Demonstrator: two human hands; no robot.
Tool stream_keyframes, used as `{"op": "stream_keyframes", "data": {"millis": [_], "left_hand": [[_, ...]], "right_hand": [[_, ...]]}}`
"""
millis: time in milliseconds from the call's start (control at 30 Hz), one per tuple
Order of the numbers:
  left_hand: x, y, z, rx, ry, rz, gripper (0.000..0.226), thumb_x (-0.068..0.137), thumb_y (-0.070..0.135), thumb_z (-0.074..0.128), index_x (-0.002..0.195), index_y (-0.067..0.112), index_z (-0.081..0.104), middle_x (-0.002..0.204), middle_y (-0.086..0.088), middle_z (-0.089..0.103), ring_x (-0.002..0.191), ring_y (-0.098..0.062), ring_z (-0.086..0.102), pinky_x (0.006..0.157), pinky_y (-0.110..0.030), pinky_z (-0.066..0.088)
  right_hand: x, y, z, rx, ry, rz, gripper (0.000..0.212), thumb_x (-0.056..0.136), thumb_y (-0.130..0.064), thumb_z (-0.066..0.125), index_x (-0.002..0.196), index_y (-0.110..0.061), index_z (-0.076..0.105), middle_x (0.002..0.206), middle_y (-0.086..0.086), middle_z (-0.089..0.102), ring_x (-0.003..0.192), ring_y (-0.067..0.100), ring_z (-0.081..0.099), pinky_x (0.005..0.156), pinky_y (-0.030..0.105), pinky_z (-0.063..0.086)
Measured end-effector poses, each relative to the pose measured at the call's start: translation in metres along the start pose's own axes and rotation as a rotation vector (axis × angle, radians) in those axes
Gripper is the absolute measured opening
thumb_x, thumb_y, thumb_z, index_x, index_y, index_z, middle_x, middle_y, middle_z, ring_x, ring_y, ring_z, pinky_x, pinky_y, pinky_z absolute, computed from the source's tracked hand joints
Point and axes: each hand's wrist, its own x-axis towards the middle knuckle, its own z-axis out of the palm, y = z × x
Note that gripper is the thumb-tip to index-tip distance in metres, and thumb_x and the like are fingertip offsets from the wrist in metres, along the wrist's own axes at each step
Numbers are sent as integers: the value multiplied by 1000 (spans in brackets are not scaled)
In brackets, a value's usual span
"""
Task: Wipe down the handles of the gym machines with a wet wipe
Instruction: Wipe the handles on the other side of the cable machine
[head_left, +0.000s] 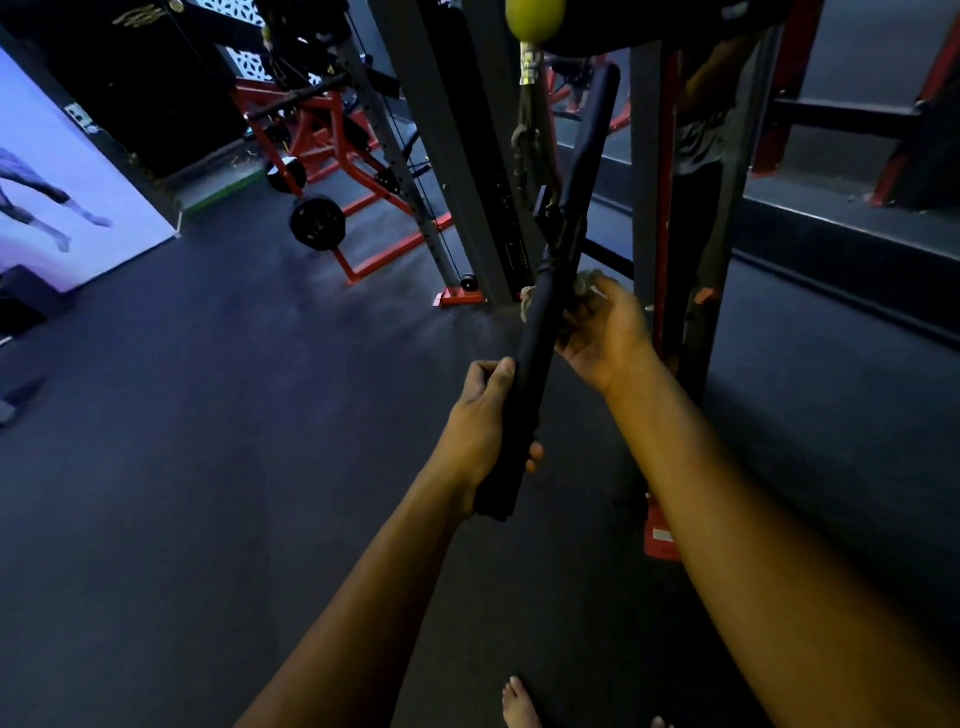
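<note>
A dark rubber floor (182, 467) was seen across most of the view, and a lit wall picture (57, 171) of a figure's legs was set at the far left. No brand, label or writing could be read anywhere; a pale sticker on a red foot plate (661, 535) near the right forearm was too blurred to make out. Grey upright posts (441, 156) of a cable machine were seen at the centre, with a red frame (363, 208) carrying black weight plates (317, 222) behind them to the left.

From a yellow ball stopper (535, 18) at the top edge, a metal clip and chain (527, 150) were hung, and a long black bar handle (550, 312) was attached to them near its middle. The handle was held tilted, its upper end pointing up and away, its lower end down toward the person. Its covering looked matt and dark, with no marks that could be told.

The lower part of the handle was gripped by the left hand (483, 426), fingers curled round it. Just above, a crumpled pale wipe (584, 283) was pressed against the right side of the handle by the right hand (602, 332), whose fingers were curled round the wipe. A bare foot (519, 704) was seen at the bottom edge.
</note>
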Motion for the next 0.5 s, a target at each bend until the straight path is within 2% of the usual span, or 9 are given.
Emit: {"op": "stream_keyframes", "data": {"millis": [67,133,167,267,367,433,500], "left_hand": [[-1,-2,1,5,7,4,31,109,47,38,125,21,45,101,-17,57,59,-19,61,51,-28,52],[-1,-3,3,5,15,2,30,109,47,39,124,21,45,99,-17,58,58,-20,61,51,-29,52],[-1,-3,4,5,18,5,30,109,46,38,124,20,44,99,-17,58,58,-20,61,50,-29,52],[-4,0,7,2,15,7,31,110,46,38,125,19,43,98,-17,59,58,-20,61,50,-30,52],[-6,-1,7,10,9,7,30,109,46,38,126,21,43,101,-17,59,60,-20,63,52,-29,54],[-7,-3,6,5,10,6,29,108,48,40,125,24,44,104,-18,60,62,-22,66,54,-31,56],[-7,-6,7,-9,15,12,29,108,47,42,125,24,44,106,-17,61,66,-24,68,56,-33,58]], "right_hand": [[3,-4,5,-57,44,39,27,101,-24,49,97,-8,70,104,17,71,102,32,70,97,43,55],[7,-5,12,-92,74,35,30,101,-20,48,118,-2,66,106,19,71,96,31,71,87,40,59],[8,-4,14,-97,94,25,31,101,-18,49,122,0,64,106,19,71,92,29,71,83,38,60],[5,10,13,-111,204,-3,30,100,-20,55,123,-3,64,107,16,72,89,24,71,70,32,60],[-7,25,7,-50,306,-46,30,97,-16,62,124,-5,64,113,16,73,96,26,73,61,27,60],[-25,33,5,-68,304,-134,20,97,-11,61,116,-6,66,100,10,74,89,20,74,60,26,58],[-49,41,2,-201,300,-213,12,97,-11,61,107,-11,68,95,5,74,83,15,74,67,27,59]]}}
